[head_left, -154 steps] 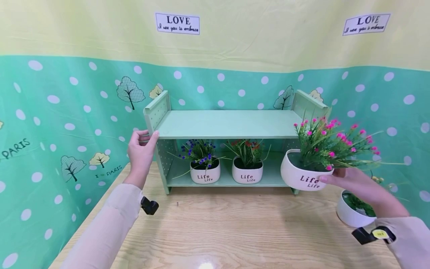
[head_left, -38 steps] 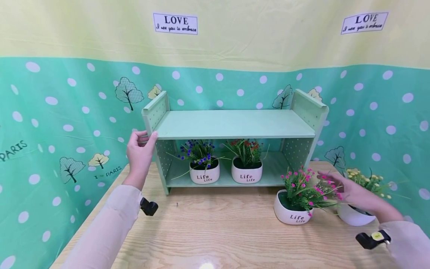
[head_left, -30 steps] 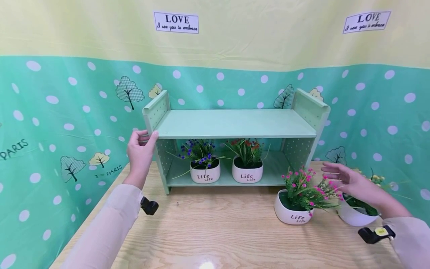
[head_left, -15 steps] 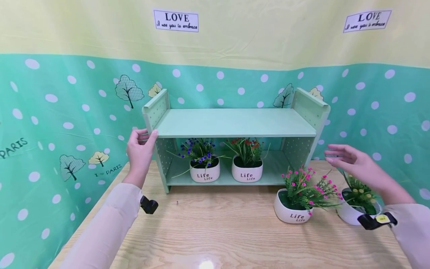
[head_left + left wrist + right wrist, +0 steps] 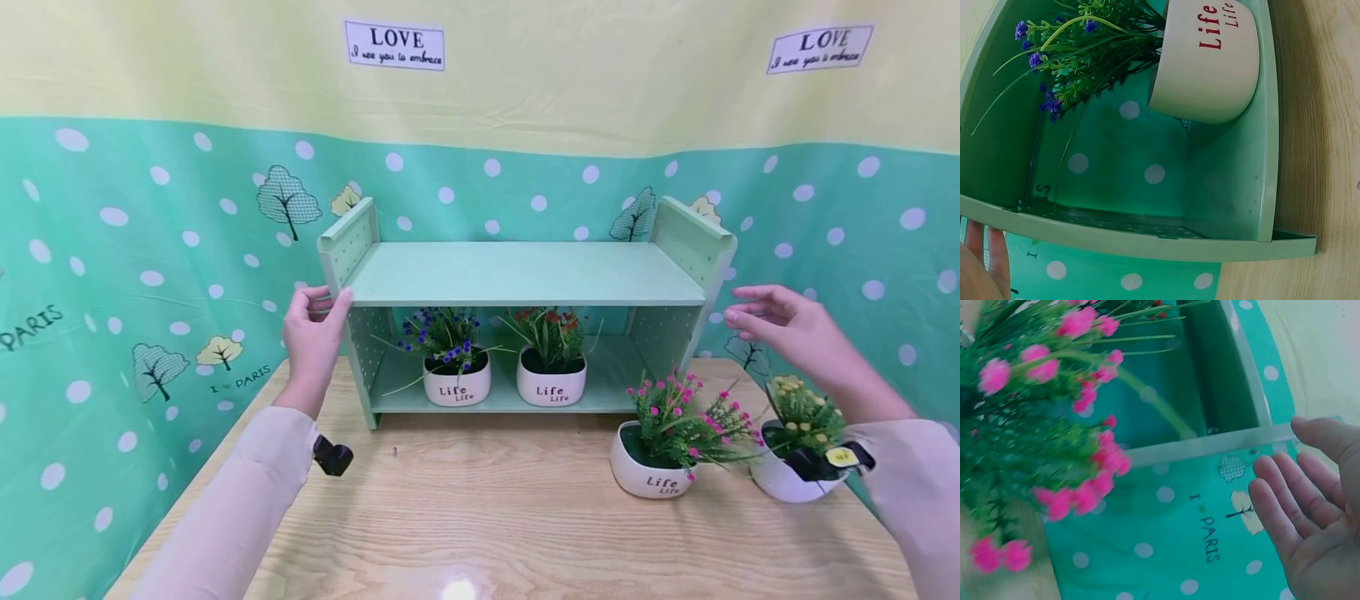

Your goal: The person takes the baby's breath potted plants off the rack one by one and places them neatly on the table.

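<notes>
A pale green two-tier shelf (image 5: 525,273) stands on the table. At its left side panel my left hand (image 5: 313,337) holds on, thumb at the front edge and fingers on the outer side. My right hand (image 5: 795,333) is in the air just outside the right panel, fingers relaxed and holding nothing; the right wrist view has its palm (image 5: 1322,550) facing the panel's edge. In front of the shelf's right end sits a white pot of pink flowers (image 5: 655,467), marked "Life". Beside it, below my right forearm, is a white pot with yellow flowers (image 5: 787,479), partly covered by the wrist camera.
On the lower tier stand a pot of blue-purple flowers (image 5: 457,387) and a pot of red flowers (image 5: 551,387). Behind rises a dotted green and yellow curtain (image 5: 480,100). The wooden table (image 5: 480,517) runs toward me.
The pink-flower pot, held up in my right hand earlier, now sits on the table, let go. My right hand has since risen beside the shelf's right panel. My left hand stays put.
</notes>
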